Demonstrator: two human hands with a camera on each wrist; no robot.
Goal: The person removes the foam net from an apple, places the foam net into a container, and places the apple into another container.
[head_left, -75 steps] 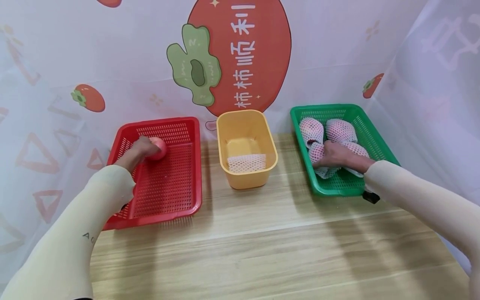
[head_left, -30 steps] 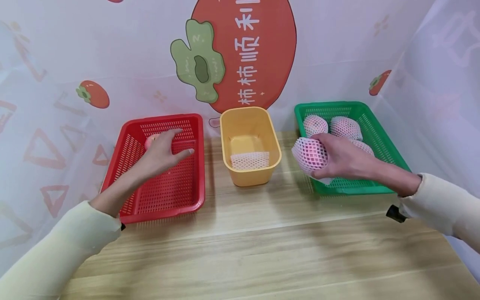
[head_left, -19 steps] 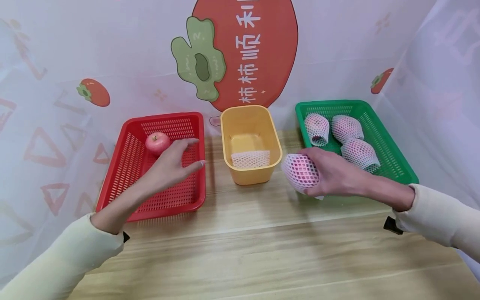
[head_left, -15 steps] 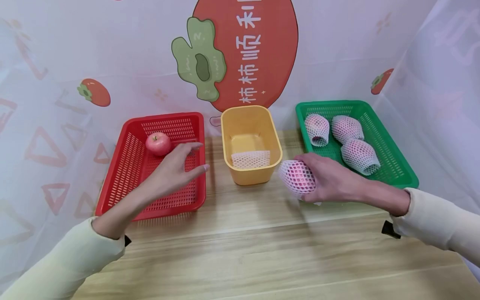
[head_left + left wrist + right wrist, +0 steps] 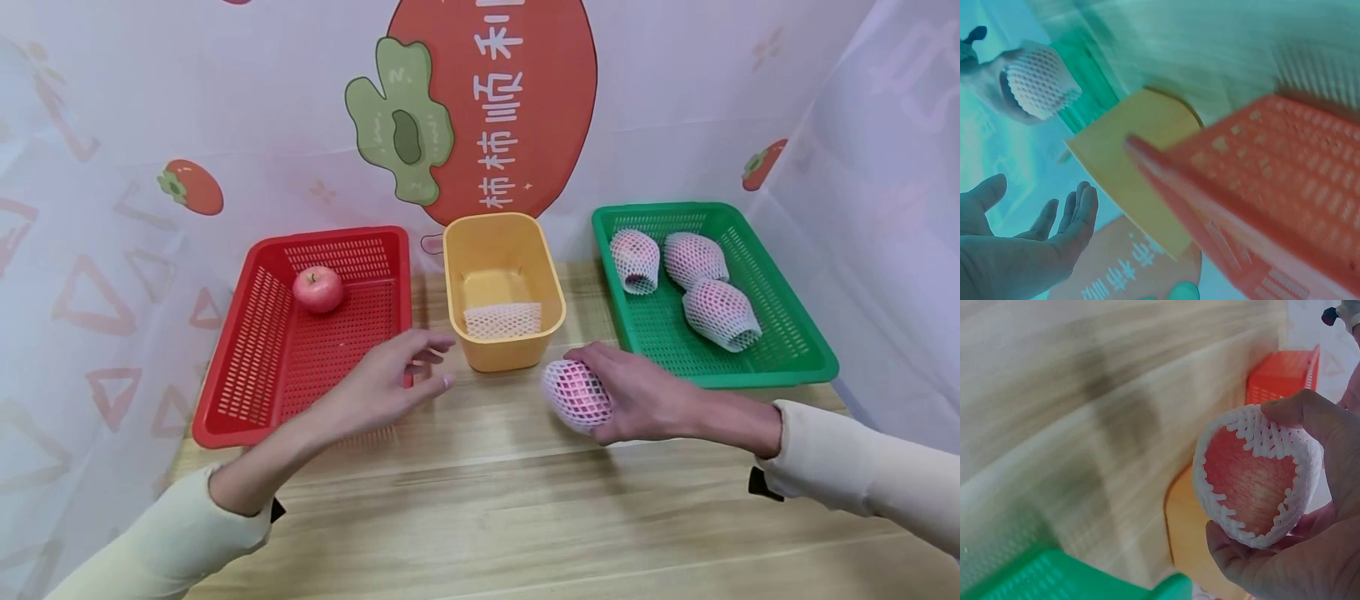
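Observation:
My right hand (image 5: 637, 393) grips an apple in a white foam net (image 5: 577, 395) above the table, in front of the green basket. In the right wrist view the netted apple (image 5: 1250, 478) shows bare red skin through the net's open end, with the thumb on one side and fingers on the other. My left hand (image 5: 382, 383) hovers by the red basket's near right corner, fingers loosely bent and holding nothing. One bare apple (image 5: 318, 289) lies in the red basket (image 5: 408, 333). A flat white foam net (image 5: 502, 321) is in the yellow bin (image 5: 506, 357).
The green basket (image 5: 652, 357) at right holds three netted apples, one of them the nearest netted apple (image 5: 722, 313). The yellow bin stands between the two baskets against a printed cloth backdrop (image 5: 300, 100). Wooden table (image 5: 487, 517) stretches across the front.
The right hand has lifted a netted apple out of the green basket and brought it left and nearer. The left hand has let go of the bare apple and moved right, out of the red basket.

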